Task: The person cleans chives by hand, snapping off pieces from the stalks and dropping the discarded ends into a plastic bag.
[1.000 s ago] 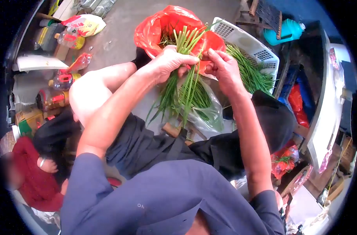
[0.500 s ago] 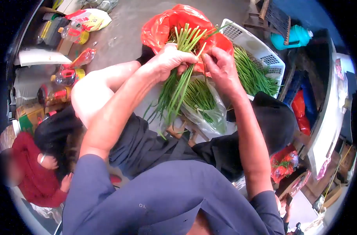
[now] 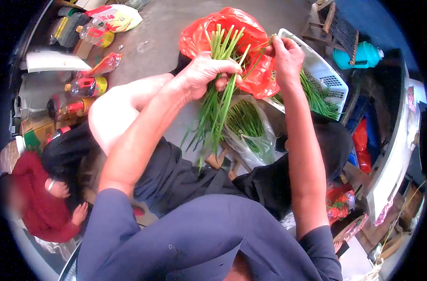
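My left hand (image 3: pixel 208 75) is closed around a bunch of green chives (image 3: pixel 216 110), cut ends up and leaf tips hanging down. Out to the right and higher, my right hand (image 3: pixel 288 56) pinches a thin chive strand (image 3: pixel 259 52) that stretches towards the bunch. Behind both hands gapes a red plastic bag (image 3: pixel 194 38); what lies inside is mostly hidden. Below them a clear plastic bag (image 3: pixel 265 150) holds more chives (image 3: pixel 244 119). A white slotted basket (image 3: pixel 334 83) with loose chives (image 3: pixel 316 96) stands right, partly covered by my right forearm.
Bottles (image 3: pixel 89 87) and a cardboard box (image 3: pixel 37 126) line the left side. A person in a dark red top (image 3: pixel 45 201) sits at lower left. A woven-seat stool (image 3: pixel 337 30) and a teal jug (image 3: pixel 365 55) stand at upper right.
My right hand has moved up and to the right, away from the bunch, drawing a thin strand out. My left hand keeps its hold. The whole view has shifted slightly.
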{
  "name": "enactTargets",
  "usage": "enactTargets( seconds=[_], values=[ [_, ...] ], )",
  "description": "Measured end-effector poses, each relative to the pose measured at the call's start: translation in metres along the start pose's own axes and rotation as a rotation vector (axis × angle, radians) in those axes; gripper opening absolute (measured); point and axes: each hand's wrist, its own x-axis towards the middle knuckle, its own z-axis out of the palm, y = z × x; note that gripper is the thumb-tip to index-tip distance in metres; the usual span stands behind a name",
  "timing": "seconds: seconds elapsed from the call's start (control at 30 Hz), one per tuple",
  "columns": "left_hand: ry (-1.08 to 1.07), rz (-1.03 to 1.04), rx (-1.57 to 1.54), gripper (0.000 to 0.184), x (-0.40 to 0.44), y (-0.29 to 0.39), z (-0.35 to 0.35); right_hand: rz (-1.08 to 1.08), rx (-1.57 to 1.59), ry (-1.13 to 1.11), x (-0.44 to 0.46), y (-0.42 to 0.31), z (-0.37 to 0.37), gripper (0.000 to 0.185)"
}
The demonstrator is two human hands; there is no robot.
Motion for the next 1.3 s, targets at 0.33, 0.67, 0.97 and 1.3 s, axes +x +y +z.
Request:
enactTargets(
  seconds=[0.33,0.67,0.97,1.3],
  values=[
    [0.029,-0.017,-0.110,0.015,0.008,-0.006,-0.006,0.174,0.159,-0.204,-0.020,-0.013,0.015,0.029],
    [0.146,-0.013,-0.090,0.012,0.010,-0.012,0.002,0.115,0.136,-0.419,-0.051,-0.023,0.022,0.025],
    [0.106,-0.017,-0.045,0.010,0.013,-0.013,0.000,0.122,0.153,-0.452,-0.053,-0.025,0.021,0.024],
    [0.052,-0.036,-0.102,0.011,0.015,-0.011,-0.002,0.006,-0.007,-0.331,-0.048,-0.008,0.023,0.024]
  ],
)
